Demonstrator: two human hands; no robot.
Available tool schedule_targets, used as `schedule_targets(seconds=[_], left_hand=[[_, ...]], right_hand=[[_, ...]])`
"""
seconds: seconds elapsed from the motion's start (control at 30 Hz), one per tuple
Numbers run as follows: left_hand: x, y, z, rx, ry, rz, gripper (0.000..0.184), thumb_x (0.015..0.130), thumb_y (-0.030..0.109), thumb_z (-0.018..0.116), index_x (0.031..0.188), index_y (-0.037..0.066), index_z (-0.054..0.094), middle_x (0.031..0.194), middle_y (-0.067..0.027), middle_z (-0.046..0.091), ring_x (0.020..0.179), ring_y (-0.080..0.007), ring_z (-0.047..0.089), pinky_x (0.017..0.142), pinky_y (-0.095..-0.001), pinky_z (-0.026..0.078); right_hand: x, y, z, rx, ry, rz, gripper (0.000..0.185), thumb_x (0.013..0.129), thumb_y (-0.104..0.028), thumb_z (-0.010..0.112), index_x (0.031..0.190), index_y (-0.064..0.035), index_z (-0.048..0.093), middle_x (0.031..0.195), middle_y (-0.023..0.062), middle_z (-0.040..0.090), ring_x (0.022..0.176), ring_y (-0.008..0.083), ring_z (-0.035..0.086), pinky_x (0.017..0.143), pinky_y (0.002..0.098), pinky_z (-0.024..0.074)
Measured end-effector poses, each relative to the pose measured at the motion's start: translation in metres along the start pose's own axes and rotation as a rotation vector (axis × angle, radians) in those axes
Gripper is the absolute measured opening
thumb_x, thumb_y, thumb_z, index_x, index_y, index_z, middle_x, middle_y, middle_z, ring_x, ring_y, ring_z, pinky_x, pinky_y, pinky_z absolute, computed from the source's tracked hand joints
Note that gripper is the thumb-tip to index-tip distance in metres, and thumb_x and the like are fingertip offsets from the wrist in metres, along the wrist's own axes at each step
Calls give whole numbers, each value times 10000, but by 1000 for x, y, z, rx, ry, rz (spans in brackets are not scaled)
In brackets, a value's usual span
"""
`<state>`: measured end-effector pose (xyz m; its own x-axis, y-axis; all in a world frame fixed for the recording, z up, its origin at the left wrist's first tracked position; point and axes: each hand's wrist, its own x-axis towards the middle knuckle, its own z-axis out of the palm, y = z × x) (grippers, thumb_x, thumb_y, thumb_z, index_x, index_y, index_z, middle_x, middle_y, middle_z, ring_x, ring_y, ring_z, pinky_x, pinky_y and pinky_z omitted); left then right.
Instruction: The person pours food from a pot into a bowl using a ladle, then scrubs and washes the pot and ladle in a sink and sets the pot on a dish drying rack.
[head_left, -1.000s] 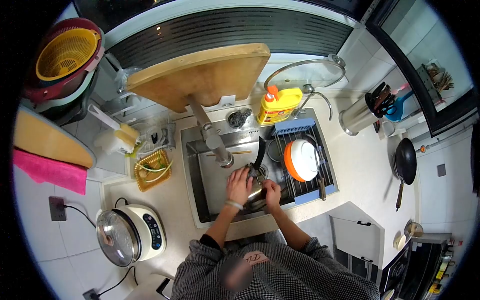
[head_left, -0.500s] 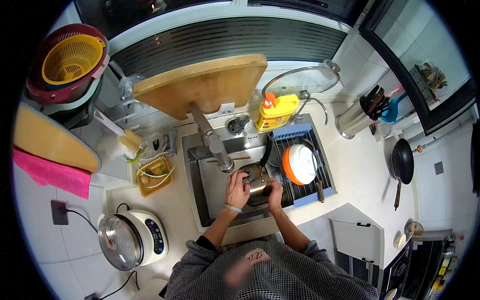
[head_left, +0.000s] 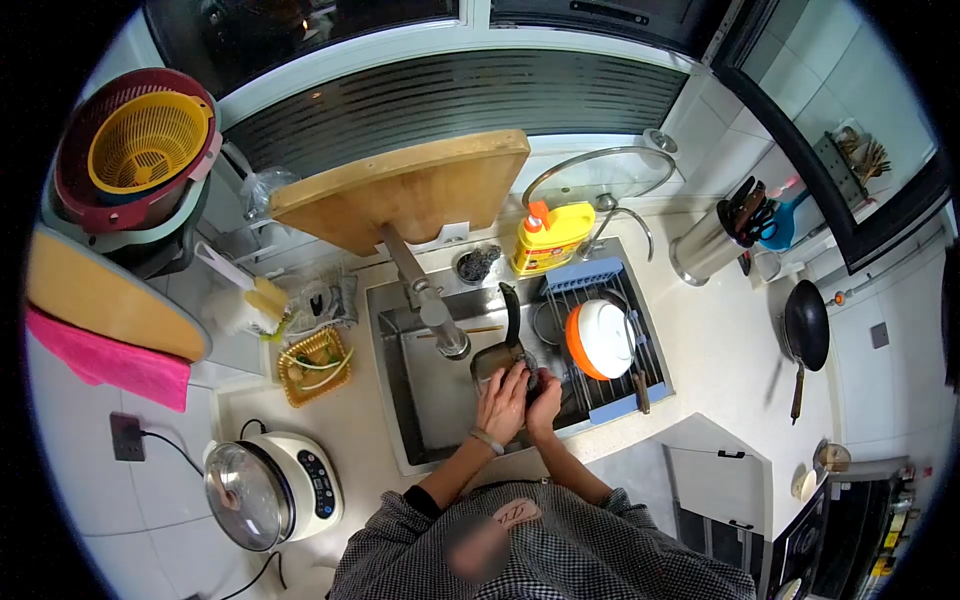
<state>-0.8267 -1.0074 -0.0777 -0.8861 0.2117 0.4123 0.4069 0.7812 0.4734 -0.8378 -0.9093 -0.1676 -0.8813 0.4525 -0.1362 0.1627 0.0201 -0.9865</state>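
A small metal pot (head_left: 487, 364) with a black handle (head_left: 511, 312) pointing toward the window is held over the sink (head_left: 430, 400). My left hand (head_left: 502, 404) is pressed against its near right side, fingers bent around a dark steel wool scrubber (head_left: 530, 371). Right beside it, my right hand (head_left: 543, 407) grips the pot's near right edge; its fingertips are partly hidden. The two hands almost touch and cover much of the pot. The faucet (head_left: 452, 343) hangs just to the left of the pot.
On the sink's right side, a drying rack (head_left: 625, 400) holds an orange and white bowl (head_left: 603, 340). Behind stand a yellow detergent bottle (head_left: 552, 240), a cup of steel wool (head_left: 478, 264) and a wooden cutting board (head_left: 420, 190). An electric cooker (head_left: 280, 485) sits at left.
My left hand has moved right and down with the scrubber, close to my right hand. The pot has turned and shifted left, and its handle has swung left.
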Motion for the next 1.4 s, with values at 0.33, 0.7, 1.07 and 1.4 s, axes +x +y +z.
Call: schedule_targets(seconds=[0.33, 0.7, 1.07, 1.4], left_hand=[[-12, -1, 3, -12, -34, 87, 345, 766, 17, 529, 1108, -27, 547, 1248, -85, 480, 1144, -289, 418, 896, -405, 420], [13, -21, -15, -158, 23, -22, 265, 748, 38, 555, 1011, 14, 583, 1069, -130, 579, 934, -312, 535, 802, -400, 426], [40, -171, -25, -187, 100, -204, 387, 738, 70, 545, 1117, 11, 498, 1149, -190, 495, 1041, -324, 502, 900, -405, 392], [15, -200, -11, -338, 21, -244, 526, 752, 83, 536, 1260, 21, 414, 1297, -214, 409, 1160, -321, 443, 971, -378, 339]], right_hand=[[23, -42, 3, 233, -84, 167, 338, 887, -290, 393, 849, -18, 590, 794, 16, 541, 740, 121, 487, 681, 275, 384], [10, -57, 4, 411, -58, 213, 228, 868, -197, 538, 803, 6, 620, 765, 20, 585, 747, 105, 501, 699, 271, 395], [11, 14, 13, 250, -323, 445, 327, 877, -288, 569, 975, 20, 612, 896, 38, 624, 818, 115, 560, 759, 260, 436], [-6, 18, 60, 302, -527, 470, 331, 912, -319, 506, 1042, -31, 606, 939, 25, 624, 841, 121, 557, 763, 286, 443]])
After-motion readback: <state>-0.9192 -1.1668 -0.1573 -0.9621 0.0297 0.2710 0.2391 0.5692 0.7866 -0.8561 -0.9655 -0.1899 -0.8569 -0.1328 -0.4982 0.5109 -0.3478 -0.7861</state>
